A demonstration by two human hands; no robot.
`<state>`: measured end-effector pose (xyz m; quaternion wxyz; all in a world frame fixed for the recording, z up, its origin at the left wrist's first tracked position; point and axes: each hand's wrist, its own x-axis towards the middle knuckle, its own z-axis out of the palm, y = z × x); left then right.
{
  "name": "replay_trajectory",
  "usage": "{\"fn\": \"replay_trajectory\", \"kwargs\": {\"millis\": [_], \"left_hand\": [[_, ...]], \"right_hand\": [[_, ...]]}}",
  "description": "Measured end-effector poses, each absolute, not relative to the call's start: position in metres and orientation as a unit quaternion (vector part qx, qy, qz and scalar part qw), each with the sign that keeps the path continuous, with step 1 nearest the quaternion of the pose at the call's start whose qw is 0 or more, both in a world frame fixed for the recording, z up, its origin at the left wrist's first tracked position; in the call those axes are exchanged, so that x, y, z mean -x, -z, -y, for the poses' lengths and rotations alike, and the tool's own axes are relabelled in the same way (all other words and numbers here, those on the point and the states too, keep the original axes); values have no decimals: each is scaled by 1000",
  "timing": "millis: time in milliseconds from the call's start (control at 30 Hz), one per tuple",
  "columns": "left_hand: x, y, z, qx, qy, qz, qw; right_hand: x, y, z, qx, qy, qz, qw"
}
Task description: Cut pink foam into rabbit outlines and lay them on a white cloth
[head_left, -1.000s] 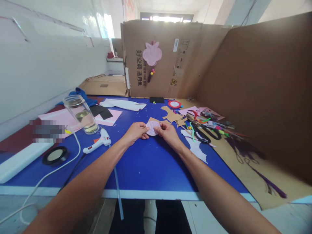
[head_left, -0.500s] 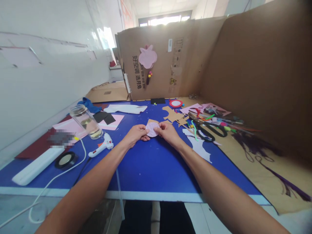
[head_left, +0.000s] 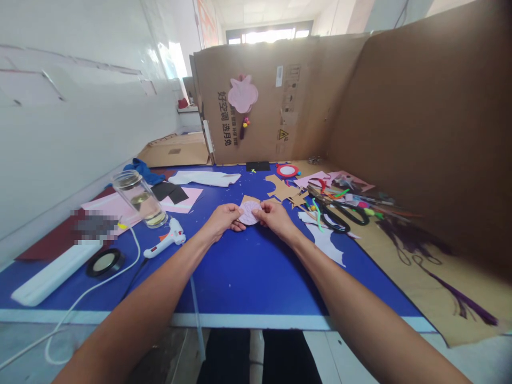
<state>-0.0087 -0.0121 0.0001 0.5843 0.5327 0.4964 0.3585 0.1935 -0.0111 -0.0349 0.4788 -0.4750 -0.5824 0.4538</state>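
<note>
Between my two hands is a round, pale lilac disc [head_left: 250, 213] with a wrinkled surface, its material hard to make out. My left hand [head_left: 227, 218] pinches the disc's left edge between thumb and fingers. On the opposite edge, my right hand [head_left: 272, 215] grips it with the thumb on top. Just behind the disc, a bit of brown cardboard [head_left: 250, 199] shows. A white glue gun [head_left: 166, 238] lies on the table to the left of my left hand.
Scissors with black handles [head_left: 340, 216] lie among craft scraps at right. On the left stand a glass jar [head_left: 140, 200] of liquid, a roll of black tape [head_left: 104, 262] and a white cable [head_left: 90, 290]. Cardboard walls [head_left: 308, 101] enclose the blue table [head_left: 248, 282] behind and at right.
Both hands keep their hold on the lilac disc in nearly the same place. The view has shifted very slightly; nothing else visibly moves.
</note>
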Motion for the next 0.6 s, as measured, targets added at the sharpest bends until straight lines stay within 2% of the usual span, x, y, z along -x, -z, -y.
{"fn": "replay_trajectory", "kwargs": {"millis": [600], "left_hand": [[9,4,11,-540,-387,-482,571]], "right_hand": [[-196,30,15,463,-472,590,463]]}}
